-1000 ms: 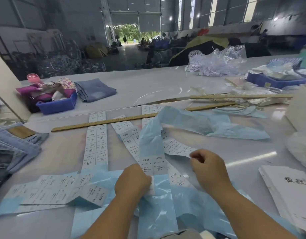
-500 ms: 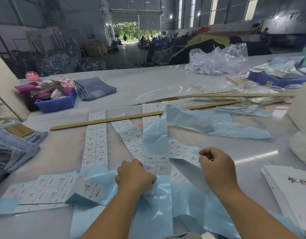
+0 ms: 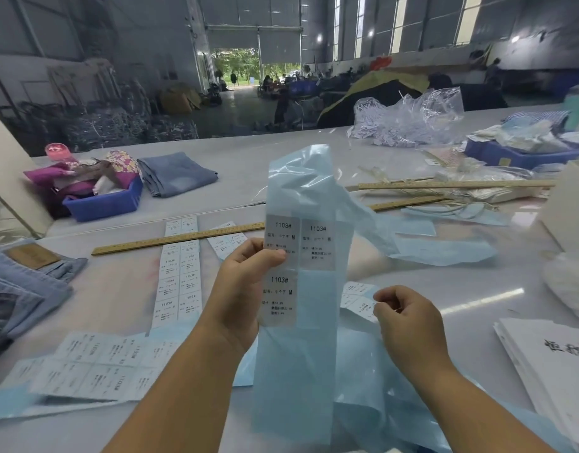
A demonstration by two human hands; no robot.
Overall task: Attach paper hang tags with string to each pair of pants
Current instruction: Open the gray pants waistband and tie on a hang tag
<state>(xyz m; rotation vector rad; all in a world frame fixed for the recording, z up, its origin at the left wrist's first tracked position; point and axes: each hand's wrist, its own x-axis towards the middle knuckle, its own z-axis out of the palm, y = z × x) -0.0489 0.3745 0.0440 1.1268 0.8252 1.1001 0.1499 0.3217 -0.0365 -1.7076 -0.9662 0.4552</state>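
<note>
Above the table (image 3: 314,158), left hand (image 3: 245,289) fingers pinching blue backing strip (image 3: 298,354) bearing three labels, right hand (image 3: 409,325) fingers curled, grip unclear.

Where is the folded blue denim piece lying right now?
The folded denim lies on the far left of the white table, just right of the blue bin.
</note>
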